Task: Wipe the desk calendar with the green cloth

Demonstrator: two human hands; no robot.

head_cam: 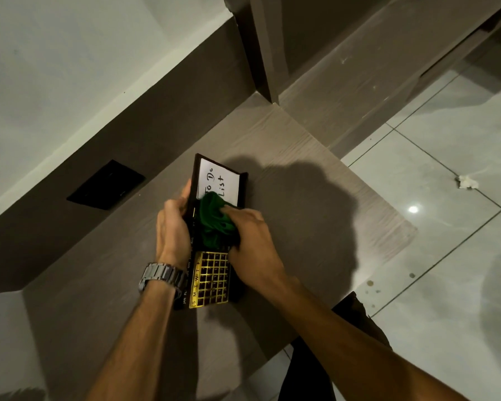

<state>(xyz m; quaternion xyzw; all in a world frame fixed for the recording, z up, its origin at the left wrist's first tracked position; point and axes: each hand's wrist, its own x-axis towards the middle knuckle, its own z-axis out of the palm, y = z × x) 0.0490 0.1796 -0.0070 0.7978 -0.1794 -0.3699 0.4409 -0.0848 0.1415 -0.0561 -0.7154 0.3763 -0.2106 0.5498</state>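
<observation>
Desk calendar point(211, 280), gold grid, steadied by left hand point(172, 227); right hand point(250, 235) pressing bunched green cloth point(216, 222)

One calendar point(213, 256), one cloth point(216, 224), two hands point(172, 227).

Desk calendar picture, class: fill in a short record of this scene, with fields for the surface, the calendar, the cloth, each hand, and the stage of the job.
surface: wood-grain desk top
desk calendar: lying flat, gold date grid near the person, white "To Do List" panel far
green cloth: bunched on the calendar's middle
right hand: presses the cloth down
left hand: grips the calendar's left edge, wristwatch on
stage: wiping under way
</observation>
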